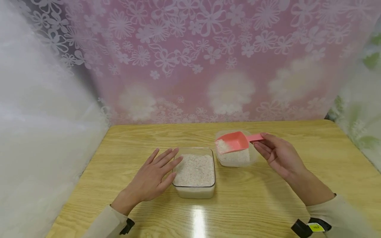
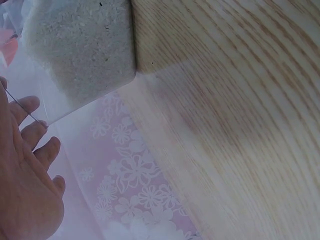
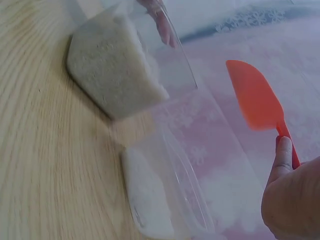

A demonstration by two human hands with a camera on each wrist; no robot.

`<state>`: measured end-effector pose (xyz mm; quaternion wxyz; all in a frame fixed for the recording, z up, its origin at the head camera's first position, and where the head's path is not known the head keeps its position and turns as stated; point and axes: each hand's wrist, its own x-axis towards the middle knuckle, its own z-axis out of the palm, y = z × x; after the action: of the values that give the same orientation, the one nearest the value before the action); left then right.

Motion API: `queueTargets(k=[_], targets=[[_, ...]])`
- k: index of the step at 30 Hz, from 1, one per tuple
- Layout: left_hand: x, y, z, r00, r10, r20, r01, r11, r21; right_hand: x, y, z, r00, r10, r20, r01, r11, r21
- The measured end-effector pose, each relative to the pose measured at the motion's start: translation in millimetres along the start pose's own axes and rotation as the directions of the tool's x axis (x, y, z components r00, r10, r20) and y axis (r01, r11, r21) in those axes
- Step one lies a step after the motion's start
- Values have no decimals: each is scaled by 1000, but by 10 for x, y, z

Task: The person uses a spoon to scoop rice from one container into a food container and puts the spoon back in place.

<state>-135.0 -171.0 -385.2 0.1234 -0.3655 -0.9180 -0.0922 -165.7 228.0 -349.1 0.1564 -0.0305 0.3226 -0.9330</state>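
Note:
My right hand [image 1: 281, 155] pinches the handle of a pink scoop [image 1: 239, 141] between thumb and fingers. White rice-like grains [image 1: 222, 146] lie at the scoop's front end. The scoop is above a translucent plastic tub [image 1: 235, 164] holding more white contents. Left of the tub stands a square glass container [image 1: 194, 193], filled part way with rice [image 2: 82, 47]. My left hand [image 1: 151, 177] lies with fingers spread at the container's left rim, fingertips touching the glass. In the right wrist view the scoop [image 3: 255, 97] is raised clear of the tub [image 3: 190, 185].
Both containers stand on a wood-grain table [image 1: 128, 142]. A pink flowered curtain [image 1: 184, 82] hangs behind it, a white sheet [image 1: 44, 132] on the left, and a leaf-patterned cloth [image 1: 357, 99] on the right.

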Motion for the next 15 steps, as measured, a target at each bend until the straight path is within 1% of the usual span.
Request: queueTargets(k=[6, 10, 15], targets=[[-9, 2, 11, 1000, 4, -2, -4, 1000, -5, -29, -179, -187, 1000, -16, -20, 17, 999, 47], [-14, -1, 8, 1000, -1, 0, 1, 1000, -5, -54, -251, -340, 999, -27, -27, 28, 998, 58], [-16, -5, 7, 1000, -3, -4, 3, 1000, -5, -86, -326, -527, 998, -34, -58, 40, 995, 89]])
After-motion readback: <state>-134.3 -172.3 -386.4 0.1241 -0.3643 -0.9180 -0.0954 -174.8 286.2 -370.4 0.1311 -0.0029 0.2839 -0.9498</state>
